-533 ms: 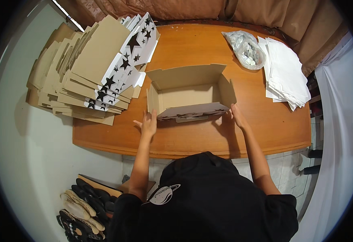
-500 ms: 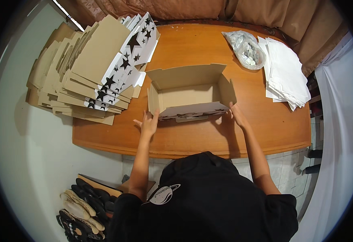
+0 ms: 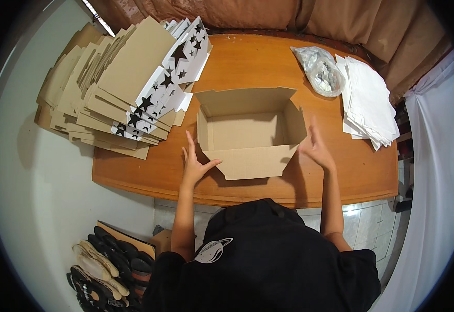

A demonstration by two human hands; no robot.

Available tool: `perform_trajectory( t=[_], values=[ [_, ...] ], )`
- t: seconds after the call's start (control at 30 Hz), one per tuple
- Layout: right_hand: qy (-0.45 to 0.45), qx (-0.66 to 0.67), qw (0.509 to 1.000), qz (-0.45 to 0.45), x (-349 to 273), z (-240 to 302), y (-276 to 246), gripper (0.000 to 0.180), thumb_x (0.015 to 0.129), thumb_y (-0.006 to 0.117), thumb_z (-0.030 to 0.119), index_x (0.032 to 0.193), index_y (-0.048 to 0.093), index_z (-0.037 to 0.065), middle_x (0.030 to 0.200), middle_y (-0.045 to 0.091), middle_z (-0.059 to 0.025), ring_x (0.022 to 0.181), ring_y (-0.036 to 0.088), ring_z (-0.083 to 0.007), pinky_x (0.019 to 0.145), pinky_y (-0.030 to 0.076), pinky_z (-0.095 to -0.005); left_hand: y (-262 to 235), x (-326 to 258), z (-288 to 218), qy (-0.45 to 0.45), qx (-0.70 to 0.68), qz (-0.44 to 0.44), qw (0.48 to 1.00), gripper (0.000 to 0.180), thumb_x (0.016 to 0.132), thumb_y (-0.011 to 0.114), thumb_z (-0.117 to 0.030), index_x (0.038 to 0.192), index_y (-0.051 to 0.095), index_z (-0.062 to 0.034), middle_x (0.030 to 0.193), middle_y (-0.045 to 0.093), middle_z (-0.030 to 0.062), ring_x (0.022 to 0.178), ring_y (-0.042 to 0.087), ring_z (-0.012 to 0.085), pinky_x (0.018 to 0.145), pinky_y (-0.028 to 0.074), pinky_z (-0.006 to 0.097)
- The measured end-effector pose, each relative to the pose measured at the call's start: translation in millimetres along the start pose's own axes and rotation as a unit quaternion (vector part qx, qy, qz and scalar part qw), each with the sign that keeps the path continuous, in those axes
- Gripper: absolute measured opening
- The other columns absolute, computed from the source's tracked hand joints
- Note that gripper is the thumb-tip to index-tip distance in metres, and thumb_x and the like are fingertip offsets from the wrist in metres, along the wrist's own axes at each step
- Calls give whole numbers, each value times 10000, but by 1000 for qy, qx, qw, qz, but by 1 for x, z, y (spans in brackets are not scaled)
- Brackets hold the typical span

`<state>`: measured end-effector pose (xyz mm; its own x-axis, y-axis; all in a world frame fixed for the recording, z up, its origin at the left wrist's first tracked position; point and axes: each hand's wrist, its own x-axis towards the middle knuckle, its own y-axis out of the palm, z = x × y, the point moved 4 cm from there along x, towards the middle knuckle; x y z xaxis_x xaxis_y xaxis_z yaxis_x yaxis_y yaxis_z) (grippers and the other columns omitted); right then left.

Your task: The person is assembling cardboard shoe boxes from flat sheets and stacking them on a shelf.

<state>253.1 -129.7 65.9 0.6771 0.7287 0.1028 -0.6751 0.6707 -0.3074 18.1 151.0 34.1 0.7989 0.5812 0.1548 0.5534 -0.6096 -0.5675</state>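
Observation:
An open cardboard box (image 3: pixel 248 127) with a plain brown inside stands in the middle of the wooden table. Its near flap (image 3: pixel 255 162) slopes outward toward me. My left hand (image 3: pixel 195 165) is at the box's near left corner, fingers spread, the thumb reaching to the flap's left edge. By the near right corner is my right hand (image 3: pixel 316 148), fingers stretched upward and slightly blurred, its thumb side close to the flap's right end. Neither hand is wrapped round the cardboard.
Flat cardboard blanks (image 3: pixel 128 67), some white with black stars, are piled at the left of the table (image 3: pixel 237 57). At the back right lie a clear plastic bag (image 3: pixel 323 73) with small contents and a stack of white sheets (image 3: pixel 370 101). Shoes (image 3: pixel 99 265) stand on the floor, lower left.
The box's near side has folded down toward me, now showing its brown inner face instead of the starred outside. Both hands have opened out from the corners.

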Motion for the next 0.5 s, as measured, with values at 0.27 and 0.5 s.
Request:
perform_trajectory(
  t=[0.27,0.5],
  values=[
    [-345,-214,877,-258,69,131,54,690,791,607,219,1388,285,95,1450,195,-157,1365,107,-356,1087,87,-514,1,-11,-11,182,177,-58,966,1089,659,746,-417,1429,-16,-308,1465,143,209,1337,201,380,1030,58,620],
    [-152,-494,834,-191,93,40,57,597,795,601,274,1336,384,145,1407,271,-157,1349,92,-412,992,-3,-682,2,-18,-26,173,299,-95,934,954,660,724,-461,1425,169,-332,1481,50,210,1349,136,404,994,117,661]
  ],
)
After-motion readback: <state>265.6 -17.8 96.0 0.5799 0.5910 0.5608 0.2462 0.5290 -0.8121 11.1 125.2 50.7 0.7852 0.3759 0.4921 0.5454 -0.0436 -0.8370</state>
